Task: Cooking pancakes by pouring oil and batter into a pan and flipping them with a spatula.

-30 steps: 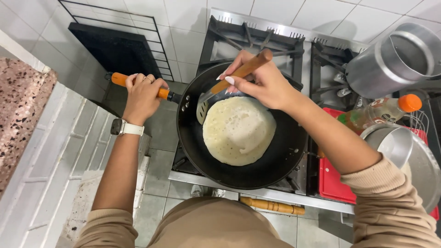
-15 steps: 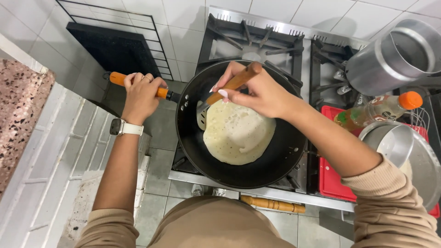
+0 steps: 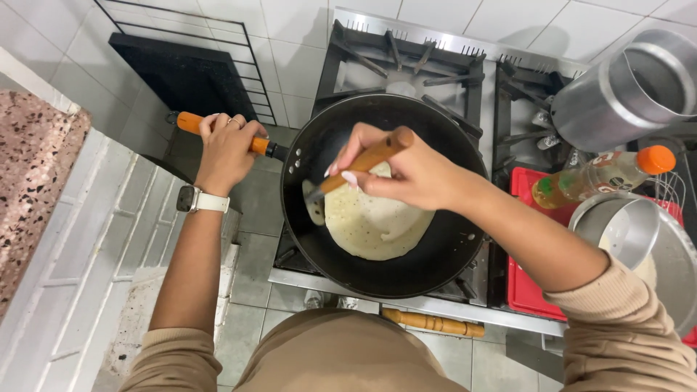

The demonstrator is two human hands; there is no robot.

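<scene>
Since the earlier frame, my right hand (image 3: 406,170) has slid the wooden-handled spatula (image 3: 341,181) under the flatbread (image 3: 374,225), lifting its left edge. Both fists are closed, the left hand (image 3: 226,149) clamped on the pan handle (image 3: 190,122); I'd keep the frying pan (image 3: 443,254) steady and the blade flat.

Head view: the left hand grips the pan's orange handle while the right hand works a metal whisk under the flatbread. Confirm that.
Not a whisk. In the head view the right hand holds a wooden-handled spatula at the flatbread. The left hand does grip the orange handle of the pan.

Spatula (image 3: 316,206) now slid under flatbread (image 3: 374,225) (left edge).
</scene>
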